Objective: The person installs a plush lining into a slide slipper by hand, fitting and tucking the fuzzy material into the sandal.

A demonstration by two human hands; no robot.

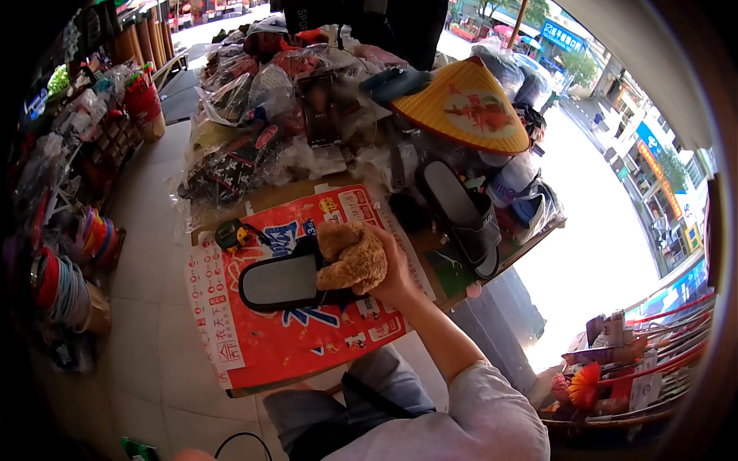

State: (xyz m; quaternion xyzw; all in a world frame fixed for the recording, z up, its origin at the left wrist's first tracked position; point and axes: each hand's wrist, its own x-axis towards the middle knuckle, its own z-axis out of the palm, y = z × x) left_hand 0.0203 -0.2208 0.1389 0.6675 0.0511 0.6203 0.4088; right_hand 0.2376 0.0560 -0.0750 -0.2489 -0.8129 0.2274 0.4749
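Note:
On the red printed sheet point(269, 361) lies a black slipper point(278, 281) with a grey insole, its toe end to the right. A curly brown fuzzy piece point(361, 261) covers that end. My right hand point(393, 269) is closed round the right side of this piece, with some fingers hidden behind it. At the bottom left edge a small patch of skin point(194, 455) shows; it may be my left hand, but no fingers can be made out. A small dark green and yellow object point(231, 235) sits beyond the slipper, to the left.
Bagged goods point(269, 92) are heaped at the back of the table. Another black slipper point(461, 219) lies to the right, below a yellow conical hat point(470, 106). Rope coils point(69, 288) stand at the left, and a rack of goods point(638, 369) at the lower right.

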